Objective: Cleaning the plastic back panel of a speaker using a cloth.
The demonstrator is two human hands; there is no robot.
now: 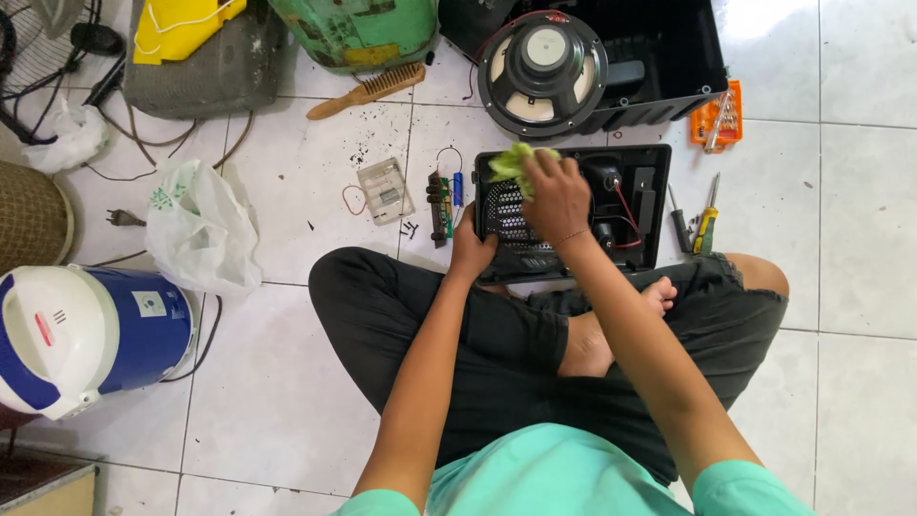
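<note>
I sit cross-legged on a white tiled floor. A black speaker panel (630, 205) with a grille and red wiring lies flat in front of my knees. My left hand (471, 253) grips the panel's near left corner. My right hand (556, 196) presses a yellow-green cloth (511, 161) onto the grille at the panel's top left. A small green circuit board (440, 203) with a blue capacitor lies on the floor just left of the panel.
A round speaker driver (543, 72) rests on a black cabinet (669, 53) behind the panel. Screwdrivers (705, 222) and an orange bit set (718, 119) lie right. Left are a clear plastic case (385, 190), wooden brush (368, 90), white bag (199, 229) and blue-white appliance (86, 330).
</note>
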